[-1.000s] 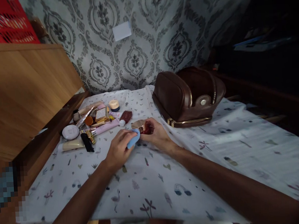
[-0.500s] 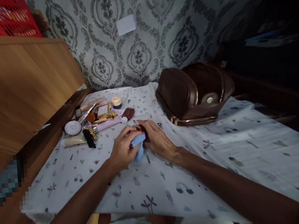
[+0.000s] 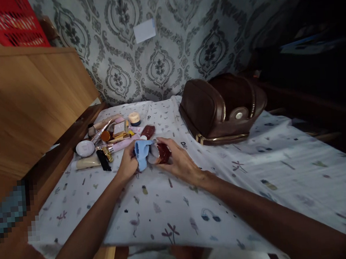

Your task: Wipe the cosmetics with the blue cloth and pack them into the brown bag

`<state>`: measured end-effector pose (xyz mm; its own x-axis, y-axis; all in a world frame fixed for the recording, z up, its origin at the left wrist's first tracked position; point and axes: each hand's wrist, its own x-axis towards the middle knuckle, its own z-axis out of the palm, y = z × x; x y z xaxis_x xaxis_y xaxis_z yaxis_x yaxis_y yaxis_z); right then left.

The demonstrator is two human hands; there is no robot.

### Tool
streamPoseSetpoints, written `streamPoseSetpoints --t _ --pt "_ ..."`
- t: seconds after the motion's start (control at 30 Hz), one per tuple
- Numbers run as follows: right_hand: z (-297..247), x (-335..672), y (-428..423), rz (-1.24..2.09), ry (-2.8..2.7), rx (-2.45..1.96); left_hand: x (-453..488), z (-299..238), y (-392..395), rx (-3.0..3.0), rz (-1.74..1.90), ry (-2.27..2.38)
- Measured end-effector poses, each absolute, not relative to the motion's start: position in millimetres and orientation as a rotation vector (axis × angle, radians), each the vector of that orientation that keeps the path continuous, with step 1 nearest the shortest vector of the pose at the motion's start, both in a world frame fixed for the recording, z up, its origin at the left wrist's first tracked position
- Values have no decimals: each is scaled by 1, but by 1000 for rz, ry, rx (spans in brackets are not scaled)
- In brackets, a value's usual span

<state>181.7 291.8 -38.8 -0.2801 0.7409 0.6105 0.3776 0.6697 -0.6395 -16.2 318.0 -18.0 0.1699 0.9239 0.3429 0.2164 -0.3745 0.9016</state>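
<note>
My left hand (image 3: 128,162) is closed on a light blue cloth (image 3: 143,153), which hangs folded from the fingers. Close beside it, my right hand (image 3: 179,162) grips a dark red container (image 3: 164,152) with a shiny, silvery round end (image 3: 153,153) turned toward the cloth. Its exact kind I cannot make out. Both are held above the patterned sheet. Just behind the hands lies a dark red packet-like item (image 3: 147,132) with a white cap.
Cosmetics lie in a cluster at the left: a round white compact (image 3: 85,148), a cream tube (image 3: 87,163), a black item (image 3: 103,160) and a jar (image 3: 134,119). An unzipped brown bag (image 3: 207,115) stands back right. A wooden cabinet (image 3: 36,98) borders the left.
My left hand has moved left and up with the blue cloth, off the red container. The container's shiny end now shows. My right hand has stayed nearly in place.
</note>
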Motion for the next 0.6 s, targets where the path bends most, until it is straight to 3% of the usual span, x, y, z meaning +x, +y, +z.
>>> streamPoseSetpoints --t 0.23,0.4,0.6 --pt "-35 182 295 541 -1720 -967 -12 -20 311 2100 1378 1070" --pt "-38 184 300 580 -1678 -996 -6 -17 299 2419 1279 859" --pt "-41 181 308 1188 -1256 -951 -12 -13 305 2242 1277 997"
